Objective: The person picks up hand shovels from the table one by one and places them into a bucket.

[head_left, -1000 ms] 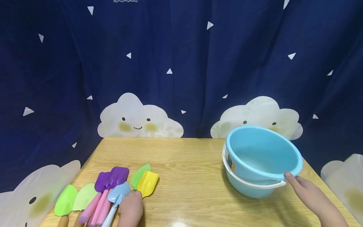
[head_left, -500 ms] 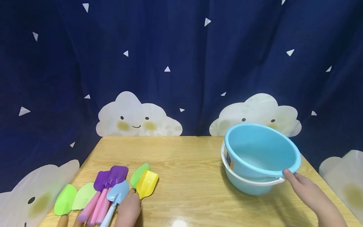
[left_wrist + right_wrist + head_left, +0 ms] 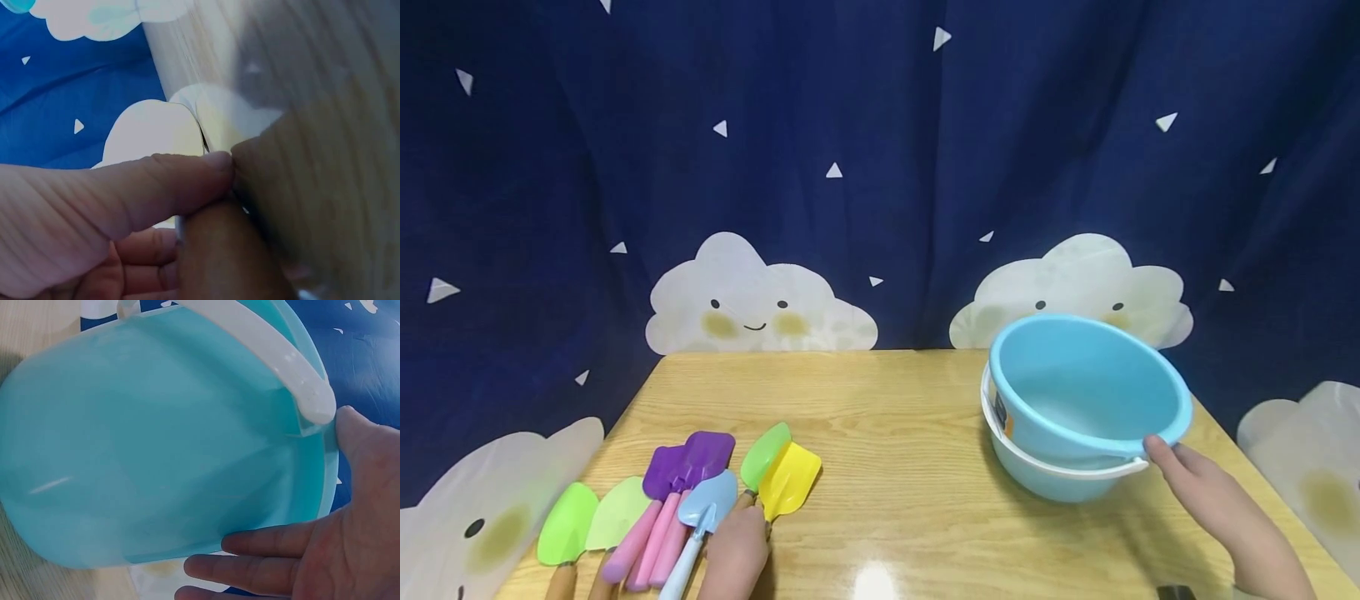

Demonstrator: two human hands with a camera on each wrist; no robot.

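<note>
My left hand [image 3: 737,554] grips a brown wooden handle [image 3: 228,256], with the thumb laid over it in the left wrist view. Just beyond its fingers, the blade of a green trowel [image 3: 765,457] overlaps a yellow shovel [image 3: 790,479]. At the right, a light blue bucket [image 3: 1090,383] with a white carrying handle [image 3: 262,347] leans toward me. The thumb of my right hand [image 3: 1213,496] presses on the bucket's rim, and its fingers reach along the outer wall in the right wrist view. Nothing shows inside the bucket.
Left of my left hand lie a light blue trowel [image 3: 709,500], purple shovels [image 3: 707,454] with pink handles, a bright green trowel [image 3: 568,525] and a pale green one [image 3: 617,512]. Behind the wooden table [image 3: 880,400] hangs a dark blue curtain [image 3: 880,125].
The green trowel's blade has come in front of the yellow shovel, and its wooden handle shows more. My right hand keeps its hold on the bucket's rim. The head view has tilted slightly.
</note>
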